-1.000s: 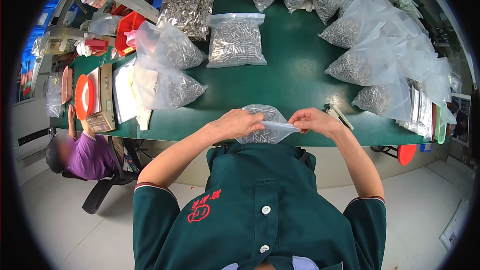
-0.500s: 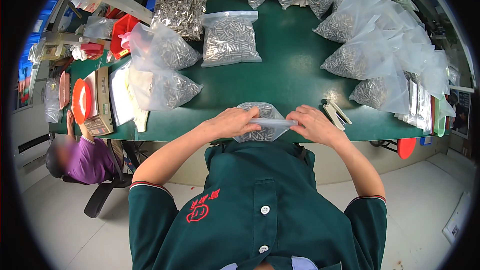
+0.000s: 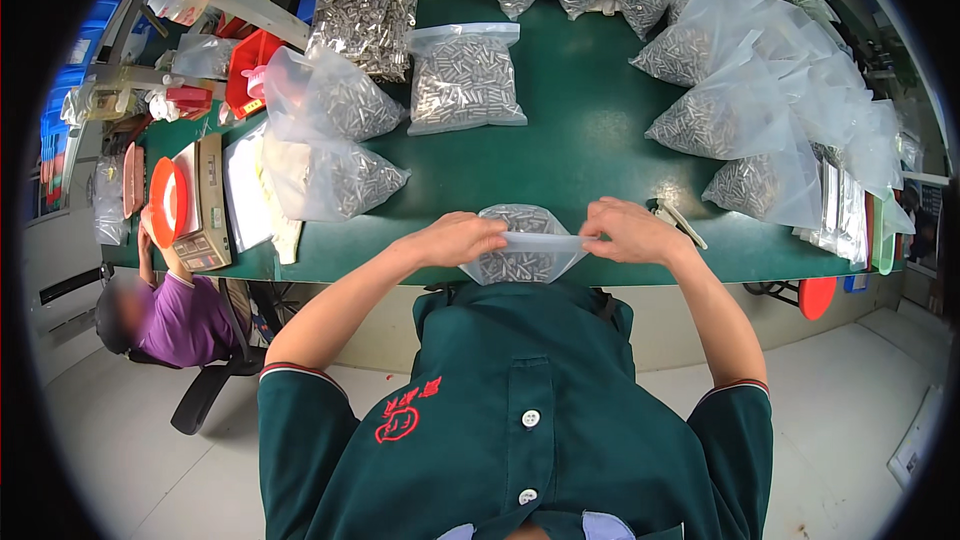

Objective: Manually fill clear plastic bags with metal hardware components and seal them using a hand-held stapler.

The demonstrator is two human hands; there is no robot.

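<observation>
At the near edge of the green table sits a clear plastic bag [image 3: 516, 266] filled with small metal cylinders. Its upper edge is stretched sideways between my two hands like a flat strip. My left hand [image 3: 460, 239] pinches the left end of that edge between thumb and fingers. The right end is pinched by my right hand [image 3: 632, 233], whose fingers are bent. Just beyond my right hand lies a pale stapler-like tool [image 3: 684, 226], partly hidden by it.
Open bags of metal parts [image 3: 345, 180] stand at the left. A flat filled bag [image 3: 465, 80] lies in the middle, beside a large heap of parts [image 3: 362, 15] in plastic. More filled bags [image 3: 715, 120] line the right. At far left, a person in purple [image 3: 185, 320] sits near a scale with an orange dish [image 3: 168, 202].
My right hand has shifted slightly up the table and now covers more of the stapler-like tool. The bag's upper edge looks flatter and wider between my hands.
</observation>
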